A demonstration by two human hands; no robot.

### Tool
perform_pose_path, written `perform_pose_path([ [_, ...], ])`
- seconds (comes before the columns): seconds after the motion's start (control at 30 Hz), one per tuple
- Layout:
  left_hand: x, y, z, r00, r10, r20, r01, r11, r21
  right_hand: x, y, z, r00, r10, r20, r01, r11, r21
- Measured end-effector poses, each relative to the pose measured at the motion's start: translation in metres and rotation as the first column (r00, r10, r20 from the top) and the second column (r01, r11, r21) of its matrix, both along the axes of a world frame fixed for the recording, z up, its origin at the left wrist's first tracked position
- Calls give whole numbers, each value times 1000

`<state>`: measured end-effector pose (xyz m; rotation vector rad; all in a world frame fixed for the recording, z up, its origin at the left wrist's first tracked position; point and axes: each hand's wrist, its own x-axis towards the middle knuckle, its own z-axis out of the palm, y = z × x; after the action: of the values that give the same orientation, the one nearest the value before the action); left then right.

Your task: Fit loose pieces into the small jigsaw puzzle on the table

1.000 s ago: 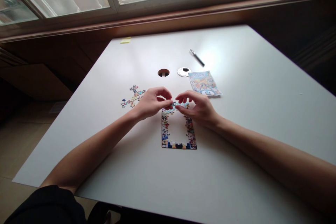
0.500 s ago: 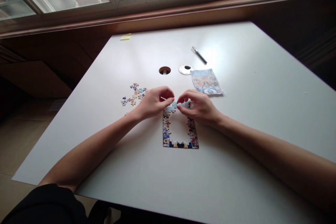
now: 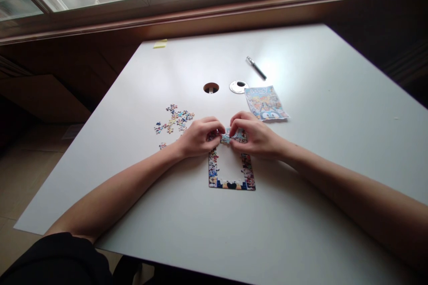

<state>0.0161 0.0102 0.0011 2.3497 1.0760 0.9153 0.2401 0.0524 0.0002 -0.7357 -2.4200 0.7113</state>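
Observation:
A partly assembled jigsaw puzzle (image 3: 231, 185) lies on the white table, its border joined around a bare middle. At its far end, my left hand (image 3: 202, 136) bends over the top left corner, thumb and fingers closed on a small jigsaw piece that they mostly hide. Facing it, my right hand (image 3: 252, 136) has curled fingers and thumb closed on the top right part of the puzzle. Light blue pieces show between the two sets of fingertips. Loose jigsaw pieces (image 3: 172, 120) are scattered beyond my left wrist.
A creased picture sheet (image 3: 266, 103) lies beyond my right hand, with a pen (image 3: 256, 68) farther back. Near them are a round hole (image 3: 211, 88) in the table and its cover (image 3: 238, 87). Yellow tape (image 3: 160, 43) marks the far left edge, below a window.
My left hand has come down and slightly right, onto the puzzle's top edge. My right hand has shifted a little, its fingertips lower on the puzzle. The view has tilted slightly.

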Motion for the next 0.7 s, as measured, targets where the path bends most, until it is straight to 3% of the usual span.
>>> perform_pose_path([
  [0.7,2,1,3,998,-47,-40,48,999,26,-2,-1,-2,999,-8,35,6,999,37],
])
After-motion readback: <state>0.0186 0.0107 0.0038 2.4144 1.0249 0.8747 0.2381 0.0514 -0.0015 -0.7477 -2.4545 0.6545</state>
